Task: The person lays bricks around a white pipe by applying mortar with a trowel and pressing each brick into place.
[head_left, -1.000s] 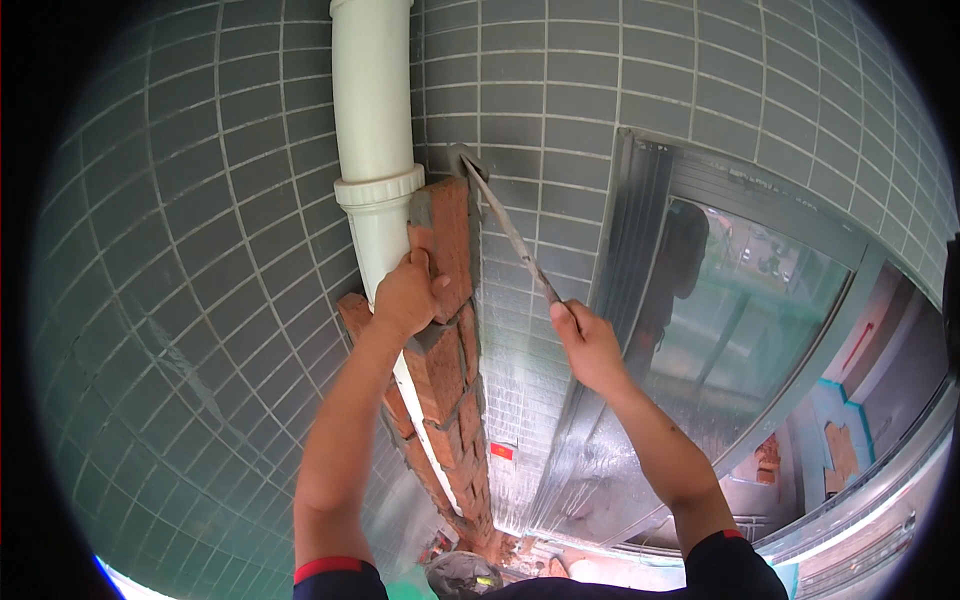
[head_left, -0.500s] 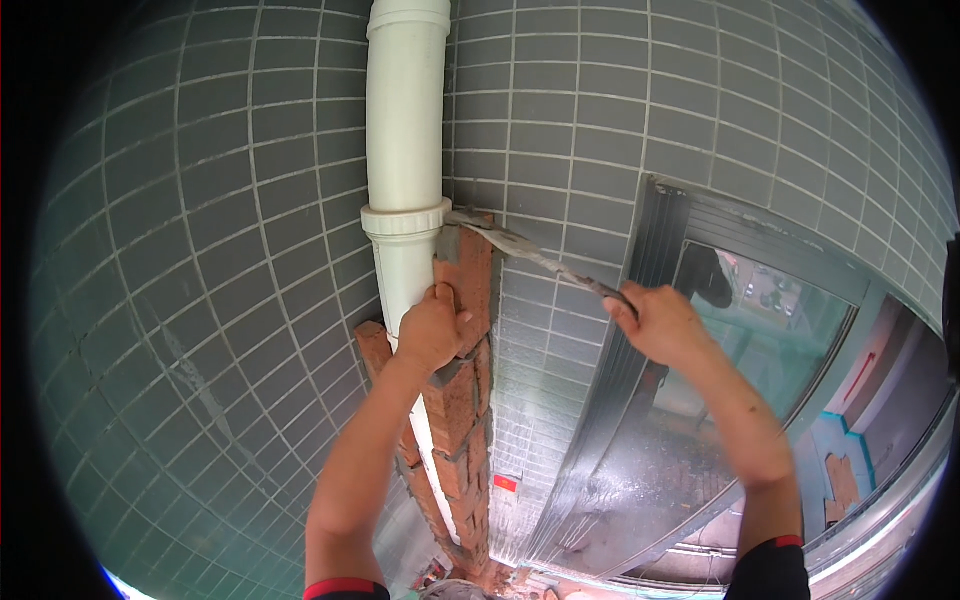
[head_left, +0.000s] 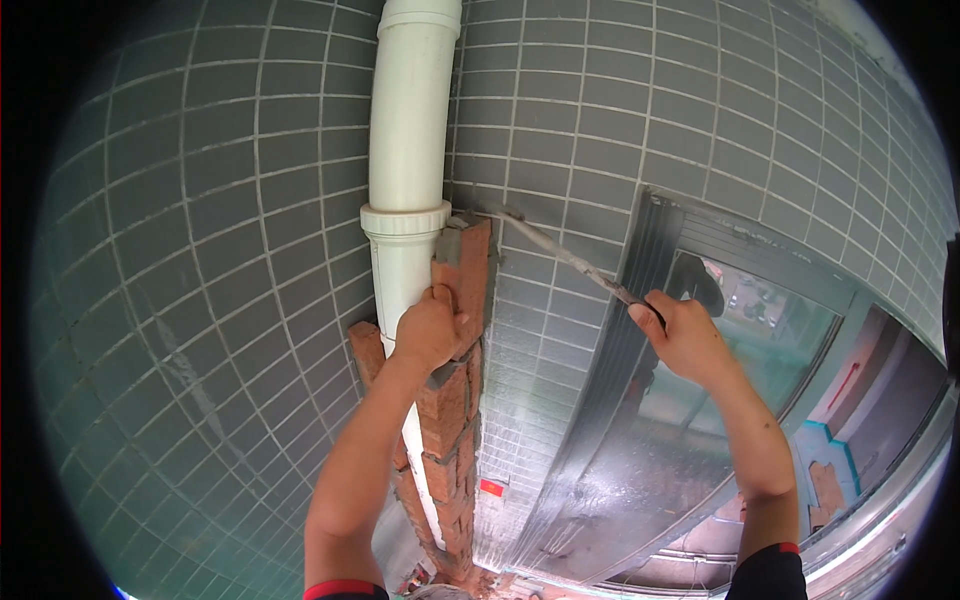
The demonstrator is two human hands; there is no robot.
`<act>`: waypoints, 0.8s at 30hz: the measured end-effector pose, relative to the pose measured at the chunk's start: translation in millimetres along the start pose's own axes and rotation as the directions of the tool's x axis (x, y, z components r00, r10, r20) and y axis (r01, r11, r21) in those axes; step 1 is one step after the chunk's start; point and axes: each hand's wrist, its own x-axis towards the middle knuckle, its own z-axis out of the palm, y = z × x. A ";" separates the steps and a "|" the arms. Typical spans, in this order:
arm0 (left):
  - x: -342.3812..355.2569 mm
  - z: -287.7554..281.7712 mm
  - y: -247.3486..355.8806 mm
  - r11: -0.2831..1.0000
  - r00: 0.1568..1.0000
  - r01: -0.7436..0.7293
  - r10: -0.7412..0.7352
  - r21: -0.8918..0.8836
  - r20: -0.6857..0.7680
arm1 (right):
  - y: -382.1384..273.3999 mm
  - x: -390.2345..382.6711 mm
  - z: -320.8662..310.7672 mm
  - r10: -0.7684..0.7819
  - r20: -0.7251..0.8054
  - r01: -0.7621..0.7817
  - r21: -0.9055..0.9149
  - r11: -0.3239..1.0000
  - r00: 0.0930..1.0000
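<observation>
- Trowel (head_left: 565, 256) slid away from the pipe (head_left: 408, 130); my right hand (head_left: 685, 335) is closed around its handle (head_left: 635, 299).
- My left hand (head_left: 430, 330) grips the top brick (head_left: 476, 265).

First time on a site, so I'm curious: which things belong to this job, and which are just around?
Job, apparently:
trowel, in right hand
brick, in left hand
brick column below
pipe beside it

Just around:
framed glass
red patch

Walls (head_left: 228, 232) — grey tile, pale-grouted — rise left and far. At right stands a metal-framed glass panel (head_left: 785, 345), catching light.
</observation>
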 end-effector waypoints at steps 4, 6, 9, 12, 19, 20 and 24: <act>2.4 -0.2 1.5 1.000 1.000 0.023 -0.023 0.022 0.010 | 3.4 6.9 13.7 0.093 0.167 -0.168 0.521 0.837 0.982; 3.8 1.0 1.5 0.998 0.999 0.047 -0.047 0.049 0.009 | 5.2 11.4 30.3 0.094 0.364 -0.345 0.724 0.597 0.927; 5.8 2.3 -0.1 0.999 1.000 0.027 -0.028 0.037 0.009 | 0.5 19.3 63.8 -0.064 0.540 -0.540 0.842 0.025 0.839; 7.3 2.2 0.3 0.999 1.000 0.007 -0.007 0.039 0.013 | -4.4 29.0 105.5 -0.305 0.548 -0.624 0.724 -0.293 0.779; 0.5 -1.5 2.5 0.999 1.000 -0.011 0.010 0.032 0.027 | -46.0 -4.6 174.0 -0.358 0.526 -0.636 0.642 -0.427 0.771; 2.2 -0.9 2.4 1.000 1.000 -0.009 0.008 0.023 0.023 | -41.5 -6.9 175.6 -0.347 0.535 -0.638 0.634 -0.437 0.770; 2.8 3.0 -4.2 0.999 0.999 -0.041 0.041 -0.026 0.014 | -17.4 -44.0 182.4 -0.395 0.552 -0.678 0.578 -0.454 0.735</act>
